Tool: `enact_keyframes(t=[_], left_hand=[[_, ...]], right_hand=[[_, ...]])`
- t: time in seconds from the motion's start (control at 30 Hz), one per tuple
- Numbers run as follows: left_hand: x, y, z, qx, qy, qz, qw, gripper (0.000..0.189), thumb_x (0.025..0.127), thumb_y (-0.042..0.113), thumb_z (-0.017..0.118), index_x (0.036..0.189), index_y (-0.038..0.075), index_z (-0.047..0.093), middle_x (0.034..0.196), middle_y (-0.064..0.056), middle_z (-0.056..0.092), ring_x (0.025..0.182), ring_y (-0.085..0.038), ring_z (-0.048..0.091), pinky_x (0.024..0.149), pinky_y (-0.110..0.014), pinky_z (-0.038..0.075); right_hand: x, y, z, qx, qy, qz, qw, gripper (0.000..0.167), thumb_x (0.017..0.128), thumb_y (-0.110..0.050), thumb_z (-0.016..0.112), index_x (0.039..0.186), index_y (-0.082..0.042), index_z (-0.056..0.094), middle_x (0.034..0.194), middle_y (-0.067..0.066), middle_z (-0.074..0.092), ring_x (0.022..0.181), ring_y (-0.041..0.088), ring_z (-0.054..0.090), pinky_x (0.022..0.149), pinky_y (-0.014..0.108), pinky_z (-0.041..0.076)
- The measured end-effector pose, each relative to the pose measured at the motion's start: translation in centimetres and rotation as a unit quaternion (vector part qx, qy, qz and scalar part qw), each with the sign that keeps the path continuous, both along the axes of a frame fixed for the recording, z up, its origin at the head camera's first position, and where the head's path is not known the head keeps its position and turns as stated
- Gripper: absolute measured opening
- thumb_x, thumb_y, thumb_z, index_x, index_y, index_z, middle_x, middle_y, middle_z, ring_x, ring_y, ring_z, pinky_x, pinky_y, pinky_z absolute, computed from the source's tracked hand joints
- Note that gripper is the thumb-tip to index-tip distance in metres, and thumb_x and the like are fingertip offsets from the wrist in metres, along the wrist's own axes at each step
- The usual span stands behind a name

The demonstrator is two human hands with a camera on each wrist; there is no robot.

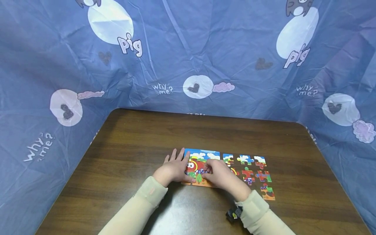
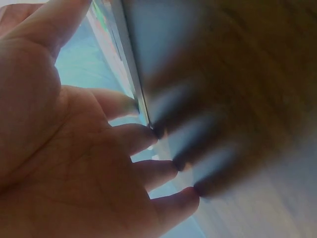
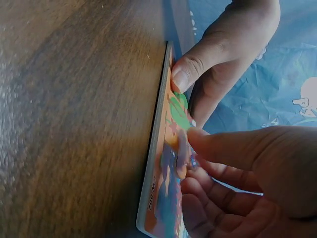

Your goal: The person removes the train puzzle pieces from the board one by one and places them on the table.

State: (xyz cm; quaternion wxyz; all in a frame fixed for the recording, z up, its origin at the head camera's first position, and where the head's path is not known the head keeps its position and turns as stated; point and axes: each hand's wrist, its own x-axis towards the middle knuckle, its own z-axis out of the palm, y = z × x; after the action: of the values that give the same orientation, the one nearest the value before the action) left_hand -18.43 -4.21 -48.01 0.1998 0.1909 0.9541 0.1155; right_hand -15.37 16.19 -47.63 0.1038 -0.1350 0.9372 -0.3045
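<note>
A colourful jigsaw puzzle board (image 1: 212, 155) lies flat on the table, showing blue sky, clouds and a red cartoon figure. My left hand (image 1: 174, 170) rests at its left side, fingers spread. In the right wrist view its thumb (image 3: 182, 79) presses on the board near a green shape. Low over the board's lower middle, my right hand (image 1: 222, 176) pinches a small puzzle piece (image 3: 182, 156) between thumb and fingertips. Part of the board and most of that piece are hidden by the hands.
Several loose puzzle pieces lie right of the board, among them a cloud piece (image 1: 246, 159), a red piece (image 1: 263, 176) and a green-orange piece (image 1: 268, 193). A black device (image 1: 233, 214) sits at the right wrist. Blue printed cloth (image 1: 176, 58) hangs behind the brown table (image 1: 141, 130).
</note>
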Motion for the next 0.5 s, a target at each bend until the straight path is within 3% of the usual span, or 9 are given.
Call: enact_keyframes(t=[0.17, 0.5], left_hand=[[-0.03, -0.05, -0.02, -0.001, 0.000, -0.002, 1.0000, 0.115, 0.081, 0.067, 0.075, 0.164, 0.011, 0.019, 0.168, -0.014, 0.010, 0.151, -0.042, 0.006, 0.117, -0.061, 0.014], [0.01, -0.10, -0.12, -0.006, -0.001, -0.004, 1.0000, 0.116, 0.081, 0.068, 0.074, 0.164, 0.012, 0.018, 0.169, -0.014, 0.009, 0.152, -0.041, 0.005, 0.117, -0.060, 0.013]], right_hand=[[0.04, 0.20, 0.04, -0.023, -0.007, -0.011, 0.9997, 0.011, 0.091, -0.015, 0.079, 0.090, -0.011, 0.069, 0.075, -0.003, 0.059, 0.067, 0.014, 0.057, 0.063, 0.033, 0.050], [0.24, 0.96, 0.41, -0.058, -0.012, 0.033, 0.9977, 0.014, 0.094, -0.012, 0.075, 0.082, -0.016, 0.071, 0.075, -0.005, 0.061, 0.066, 0.014, 0.058, 0.060, 0.031, 0.049]])
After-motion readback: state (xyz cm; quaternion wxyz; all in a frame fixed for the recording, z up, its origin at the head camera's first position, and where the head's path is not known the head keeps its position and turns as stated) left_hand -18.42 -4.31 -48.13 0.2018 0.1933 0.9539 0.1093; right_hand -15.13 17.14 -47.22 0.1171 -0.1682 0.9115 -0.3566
